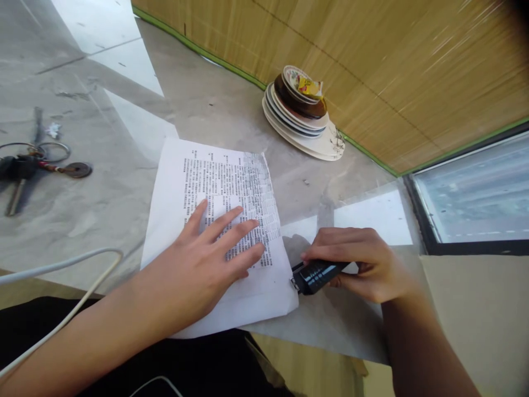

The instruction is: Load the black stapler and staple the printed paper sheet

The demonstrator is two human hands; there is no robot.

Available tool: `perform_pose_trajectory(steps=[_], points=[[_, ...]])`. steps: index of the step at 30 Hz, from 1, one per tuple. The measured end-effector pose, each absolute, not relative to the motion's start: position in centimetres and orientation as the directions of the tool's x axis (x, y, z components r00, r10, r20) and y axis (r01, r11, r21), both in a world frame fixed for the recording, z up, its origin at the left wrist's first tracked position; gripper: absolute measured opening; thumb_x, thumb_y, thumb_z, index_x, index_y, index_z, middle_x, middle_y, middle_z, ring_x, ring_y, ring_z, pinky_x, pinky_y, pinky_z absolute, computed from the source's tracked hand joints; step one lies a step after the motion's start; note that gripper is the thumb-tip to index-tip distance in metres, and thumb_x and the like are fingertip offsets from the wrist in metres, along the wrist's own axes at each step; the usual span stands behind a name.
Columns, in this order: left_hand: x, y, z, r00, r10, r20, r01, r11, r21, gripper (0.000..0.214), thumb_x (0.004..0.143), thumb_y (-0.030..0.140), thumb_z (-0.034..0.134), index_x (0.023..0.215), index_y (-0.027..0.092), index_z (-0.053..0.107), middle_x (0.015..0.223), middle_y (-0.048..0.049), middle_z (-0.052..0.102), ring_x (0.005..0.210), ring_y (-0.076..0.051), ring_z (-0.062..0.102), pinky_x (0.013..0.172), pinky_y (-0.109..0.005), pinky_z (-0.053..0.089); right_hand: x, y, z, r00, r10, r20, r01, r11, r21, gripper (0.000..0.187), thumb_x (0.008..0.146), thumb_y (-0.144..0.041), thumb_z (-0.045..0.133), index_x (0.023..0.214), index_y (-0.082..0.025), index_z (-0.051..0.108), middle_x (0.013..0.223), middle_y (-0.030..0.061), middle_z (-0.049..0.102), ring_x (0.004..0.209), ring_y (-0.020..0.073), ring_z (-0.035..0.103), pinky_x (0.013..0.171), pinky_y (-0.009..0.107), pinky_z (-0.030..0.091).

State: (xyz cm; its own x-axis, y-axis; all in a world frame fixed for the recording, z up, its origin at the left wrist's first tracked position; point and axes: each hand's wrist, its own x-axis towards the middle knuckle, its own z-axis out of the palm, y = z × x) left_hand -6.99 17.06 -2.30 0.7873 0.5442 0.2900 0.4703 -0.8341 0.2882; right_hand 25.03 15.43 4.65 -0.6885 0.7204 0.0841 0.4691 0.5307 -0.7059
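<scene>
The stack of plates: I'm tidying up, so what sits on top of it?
A brown bowl, then a small patterned dish holding a yellow packet. The dish's inside under the packet is covered.

Place: a home, lived-in corner.
Evidence: stacked plates [303, 118] and keys [31, 162] on a grey stone table [215, 105].
Surround: bamboo wall [392, 60], window [475, 193].

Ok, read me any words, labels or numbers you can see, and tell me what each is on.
Nothing can be read.
Paper under the left hand: dense printed lines, too small and blurred to read.
Stapler in the right hand: pale markings on its side, not legible.
Yellow packet on the plates: print too blurred to read.
</scene>
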Motion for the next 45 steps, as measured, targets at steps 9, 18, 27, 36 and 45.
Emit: perform_pose_trajectory(steps=[9, 18, 27, 36, 45], points=[[-7.2, 17.1, -1.9, 0.855, 0.460, 0.241, 0.362, -0.861, 0.358, 0.081, 0.083, 0.015, 0.076, 0.153, 0.046, 0.050, 0.169, -0.0071, 0.040, 0.156, -0.047, 0.033, 0.120, -0.083, 0.021, 23.4, 15.1, 3.6, -0.544, 0.829, 0.129, 0.583, 0.484, -0.653, 0.044, 0.089, -0.029, 0.081, 0.132, -0.028, 0.071, 0.098, 0.0043, 0.077, 0.082, 0.0206, 0.071, 0.069, 0.034, 0.058], [-7.2, 16.8, -2.5, 0.829, 0.491, 0.268, 0.363, -0.836, 0.410, 0.072, 0.084, 0.021, 0.078, 0.147, 0.047, 0.055, 0.168, -0.0035, 0.042, 0.156, -0.045, 0.032, 0.122, -0.082, 0.019, 21.2, 14.0, 3.6, -0.548, 0.815, 0.188, 0.609, 0.543, -0.578, 0.050, 0.094, -0.015, 0.069, 0.142, -0.026, 0.065, 0.110, 0.0089, 0.076, 0.092, 0.0228, 0.072, 0.076, 0.037, 0.061], [-7.1, 16.8, -2.5, 0.820, 0.504, 0.271, 0.367, -0.826, 0.428, 0.068, 0.084, 0.022, 0.079, 0.144, 0.047, 0.059, 0.166, -0.0025, 0.044, 0.156, -0.044, 0.033, 0.123, -0.081, 0.018, 20.2, 13.4, 3.4, -0.528, 0.829, 0.186, 0.676, 0.542, -0.498, 0.052, 0.094, -0.011, 0.062, 0.143, -0.029, 0.062, 0.110, 0.0093, 0.075, 0.090, 0.0252, 0.070, 0.074, 0.042, 0.061], [-7.3, 16.8, -2.4, 0.847, 0.480, 0.229, 0.366, -0.838, 0.405, 0.076, 0.082, 0.022, 0.079, 0.149, 0.047, 0.053, 0.169, -0.0039, 0.039, 0.158, -0.045, 0.029, 0.123, -0.082, 0.015, 20.1, 13.2, 3.5, -0.511, 0.846, 0.152, 0.678, 0.506, -0.533, 0.052, 0.092, -0.005, 0.062, 0.138, -0.028, 0.064, 0.116, 0.0082, 0.073, 0.096, 0.0233, 0.068, 0.078, 0.038, 0.061], [-7.3, 16.7, -2.1, 0.853, 0.471, 0.226, 0.371, -0.851, 0.373, 0.078, 0.082, 0.027, 0.081, 0.151, 0.046, 0.051, 0.169, -0.0057, 0.039, 0.157, -0.046, 0.029, 0.122, -0.082, 0.017, 19.9, 13.0, 3.5, -0.487, 0.854, 0.183, 0.690, 0.504, -0.520, 0.050, 0.092, -0.006, 0.060, 0.136, -0.029, 0.065, 0.114, 0.0083, 0.074, 0.094, 0.0243, 0.071, 0.074, 0.038, 0.061]])
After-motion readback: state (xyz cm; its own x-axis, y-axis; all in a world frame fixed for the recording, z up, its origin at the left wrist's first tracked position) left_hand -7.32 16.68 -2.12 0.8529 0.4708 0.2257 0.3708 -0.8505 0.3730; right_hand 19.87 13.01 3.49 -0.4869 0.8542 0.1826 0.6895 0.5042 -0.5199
